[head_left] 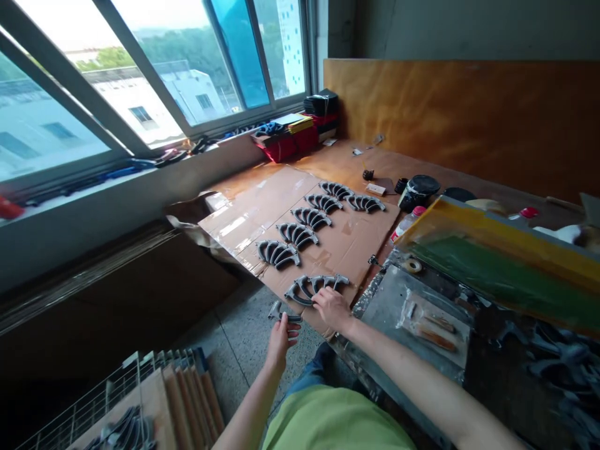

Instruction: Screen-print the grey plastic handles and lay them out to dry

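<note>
Light-green shirt [337,420] sits nearest the camera. Grey wire-grid rack [139,359] lower left: upright brown boards [187,400] packed in, dark curved pieces [126,428] beside them. Right of the brown cardboard sheet [262,199] it's crowded: slanted yellow-and-green panel [497,265] hiding some clutter behind, beige tape ring [419,269], flat grey plate [387,309] carrying long brown pieces [438,340]. Round black tub [419,190] and red-capped plastic bottle [405,226] near the sheet's right edge; contents unreadable. On the sheet, six tight fans [297,235] of grey, metal-looking curved parts; looser row [300,289] at its near corner. Left hand [278,342] pinches one grey curved part [275,310] just off the near edge, above the speckled floor [220,350]. Right hand [332,309] has bent fingers at the looser row; can't tell if they're gripping.
</note>
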`<state>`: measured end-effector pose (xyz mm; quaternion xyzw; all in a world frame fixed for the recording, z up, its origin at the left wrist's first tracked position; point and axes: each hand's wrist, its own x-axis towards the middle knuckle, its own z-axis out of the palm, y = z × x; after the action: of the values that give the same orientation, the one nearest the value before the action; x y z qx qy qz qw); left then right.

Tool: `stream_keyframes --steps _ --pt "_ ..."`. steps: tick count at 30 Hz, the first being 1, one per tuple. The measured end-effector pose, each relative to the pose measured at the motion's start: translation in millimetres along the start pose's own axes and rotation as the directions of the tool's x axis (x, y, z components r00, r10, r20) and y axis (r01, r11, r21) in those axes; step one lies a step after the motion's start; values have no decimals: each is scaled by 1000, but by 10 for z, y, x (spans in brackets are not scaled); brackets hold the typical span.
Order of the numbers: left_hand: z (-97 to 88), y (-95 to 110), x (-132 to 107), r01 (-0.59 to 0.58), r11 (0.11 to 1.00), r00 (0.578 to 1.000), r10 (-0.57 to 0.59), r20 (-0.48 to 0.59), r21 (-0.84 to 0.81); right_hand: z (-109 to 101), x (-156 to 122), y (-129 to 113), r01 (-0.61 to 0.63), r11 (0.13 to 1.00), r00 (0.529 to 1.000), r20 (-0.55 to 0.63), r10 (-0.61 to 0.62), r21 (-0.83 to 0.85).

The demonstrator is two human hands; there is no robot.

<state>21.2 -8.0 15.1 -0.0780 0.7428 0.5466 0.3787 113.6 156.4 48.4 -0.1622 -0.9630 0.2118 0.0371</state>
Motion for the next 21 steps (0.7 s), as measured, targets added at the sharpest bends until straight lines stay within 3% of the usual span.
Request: stream_keyframes --steps 6,9,12,16,21 --pt "49 -80 142 3 999 1000 -3 5 33 286 527 -146 -89 990 980 169 107 -109" --pt "94 -81 211 -10 997 1000 8 25 79 288 647 -190 -123 988 977 166 138 -93" --pt "97 -83 299 -22 989 998 14 54 145 141 642 -180 -177 984 980 85 179 -23" --pt "44 -40 441 -21 954 994 -12 109 298 -213 326 -17 -213 958 958 -152 243 191" --pt "37 142 597 -81 837 986 -12 166 542 -553 -468 249 -222 915 876 -344 339 337"
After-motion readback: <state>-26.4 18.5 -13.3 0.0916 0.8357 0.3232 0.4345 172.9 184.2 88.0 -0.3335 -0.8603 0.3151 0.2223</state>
